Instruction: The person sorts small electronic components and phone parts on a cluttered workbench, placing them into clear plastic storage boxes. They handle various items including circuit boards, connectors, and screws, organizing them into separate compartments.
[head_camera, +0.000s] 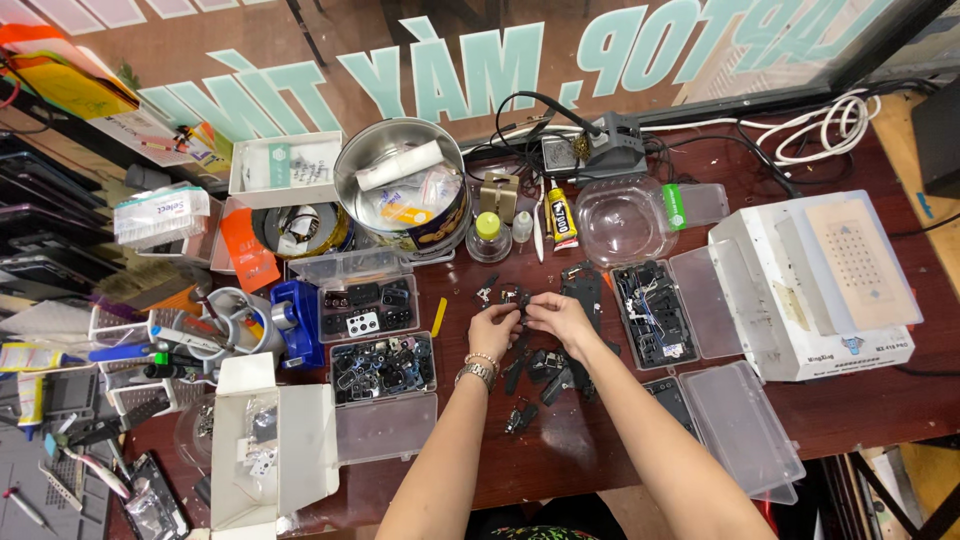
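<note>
My left hand (491, 330) and my right hand (562, 318) meet over the middle of the dark red table (800, 410). Together their fingertips pinch a small black part (522, 303) between them. A beaded bracelet and a metal watch band sit on my left wrist (479, 368). Below and around the hands lie several loose small black electronic parts (545, 368). A flat black piece (583, 288) lies just beyond my right hand.
Open clear plastic boxes of small parts stand left (383, 368) and right (655, 315) of the hands. A white machine (815, 285) sits at the right, a round metal tin (400, 190) and a glue tube (561, 220) behind. Tools crowd the left edge.
</note>
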